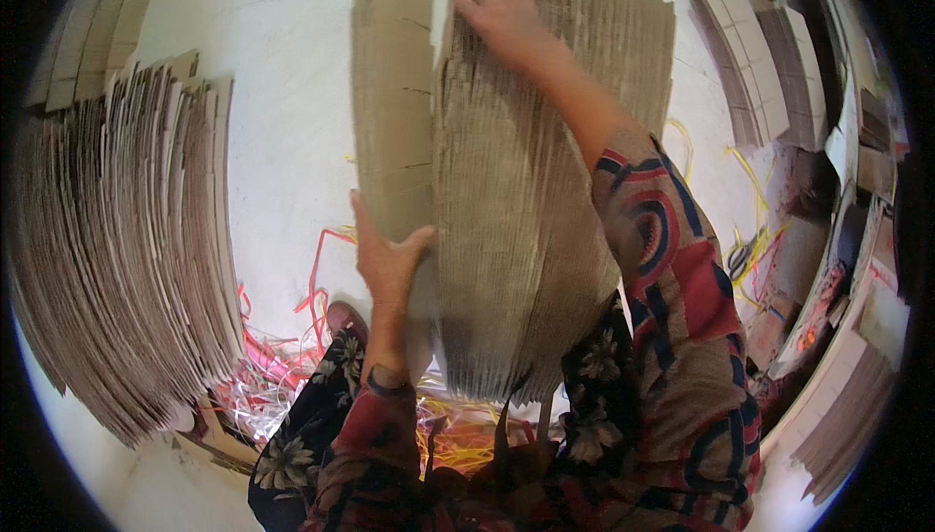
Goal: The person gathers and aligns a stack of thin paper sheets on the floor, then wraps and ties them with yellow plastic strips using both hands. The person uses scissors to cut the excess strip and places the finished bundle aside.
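A thick row of brown corrugated cardboard sheets (526, 201) stands on edge in front of me, packed side by side. At its left a thinner bundle of cardboard sheets (392, 94) leans apart at the far end, its broad face showing. My left hand (388, 259) spans the near part of this bundle, fingers at its left edge and thumb at its right. At the far end my right hand (506, 25) lies over the thick row's upper edges, fingers spread toward the gap between row and bundle. The right fingertips are slightly blurred.
Another long row of cardboard (127, 249) stands at the left. Further cardboard bundles (745, 64) lie at the far right. Red and white strapping scraps (268, 376) and yellow strips (467, 435) are on the floor near my legs. A shoe (346, 320) shows beside my left forearm.
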Motion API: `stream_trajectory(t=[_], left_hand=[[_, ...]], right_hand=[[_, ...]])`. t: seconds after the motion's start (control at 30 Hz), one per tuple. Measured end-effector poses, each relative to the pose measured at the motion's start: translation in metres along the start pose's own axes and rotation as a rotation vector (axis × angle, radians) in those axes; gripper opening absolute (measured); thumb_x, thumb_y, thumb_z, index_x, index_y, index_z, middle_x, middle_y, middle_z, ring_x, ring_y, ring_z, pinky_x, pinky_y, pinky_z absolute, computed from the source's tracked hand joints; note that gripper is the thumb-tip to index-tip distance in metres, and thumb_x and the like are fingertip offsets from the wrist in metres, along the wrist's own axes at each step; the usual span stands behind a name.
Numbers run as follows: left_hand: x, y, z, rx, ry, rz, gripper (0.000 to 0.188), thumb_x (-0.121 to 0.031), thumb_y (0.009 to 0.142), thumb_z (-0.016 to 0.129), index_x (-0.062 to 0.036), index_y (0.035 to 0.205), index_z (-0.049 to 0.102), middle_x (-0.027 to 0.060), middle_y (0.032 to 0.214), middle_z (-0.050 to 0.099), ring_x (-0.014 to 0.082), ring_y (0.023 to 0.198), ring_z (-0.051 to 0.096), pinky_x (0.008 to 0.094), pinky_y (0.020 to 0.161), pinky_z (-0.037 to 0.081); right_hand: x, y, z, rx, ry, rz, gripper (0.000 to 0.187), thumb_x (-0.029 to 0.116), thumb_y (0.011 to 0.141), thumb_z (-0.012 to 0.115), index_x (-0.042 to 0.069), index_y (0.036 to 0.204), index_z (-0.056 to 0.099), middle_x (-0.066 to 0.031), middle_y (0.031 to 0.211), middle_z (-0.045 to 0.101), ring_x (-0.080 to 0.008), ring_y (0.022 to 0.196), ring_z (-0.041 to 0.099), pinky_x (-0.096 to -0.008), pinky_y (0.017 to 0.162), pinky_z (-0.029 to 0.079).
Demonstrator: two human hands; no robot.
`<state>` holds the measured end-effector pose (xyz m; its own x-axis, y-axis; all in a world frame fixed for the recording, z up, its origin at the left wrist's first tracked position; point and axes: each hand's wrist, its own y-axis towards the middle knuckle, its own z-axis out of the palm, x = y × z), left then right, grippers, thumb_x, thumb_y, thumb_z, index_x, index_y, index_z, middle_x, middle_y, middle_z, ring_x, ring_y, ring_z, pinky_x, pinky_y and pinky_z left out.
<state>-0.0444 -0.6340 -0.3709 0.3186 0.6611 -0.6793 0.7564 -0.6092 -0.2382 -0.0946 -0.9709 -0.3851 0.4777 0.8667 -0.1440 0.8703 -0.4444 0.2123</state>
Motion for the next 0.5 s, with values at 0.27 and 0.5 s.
stream_trajectory(t=[0.27,0.5], left_hand=[[-0.005,0.005,-0.007,0.023,0.139,0.049,0.113,-0.019,0.059,0.083,-0.0049,0.146,0.012,0.0224,0.138,0.042,0.0352,0.122,0.046,0.0395,0.101,0.038],[0.045,0.011,-0.016,0.006,0.001,0.078,0.072,-0.007,0.073,0.065,-0.0088,0.138,0.033,0.0215,0.12,0.056,0.0357,0.106,0.058,0.0388,0.087,0.047]], right_hand=[[0.086,-0.074,-0.076,-0.079,0.484,-0.432,0.052,0.029,0.085,0.057,0.011,0.132,0.044,-0.0138,0.136,0.044,-0.0278,0.132,0.035,-0.0653,0.107,0.011],[0.137,-0.127,-0.073,0.212,0.597,-0.702,0.051,0.049,0.085,0.052,0.001,0.099,0.062,-0.0162,0.111,0.056,-0.0312,0.129,0.036,-0.0615,0.111,0.01]])
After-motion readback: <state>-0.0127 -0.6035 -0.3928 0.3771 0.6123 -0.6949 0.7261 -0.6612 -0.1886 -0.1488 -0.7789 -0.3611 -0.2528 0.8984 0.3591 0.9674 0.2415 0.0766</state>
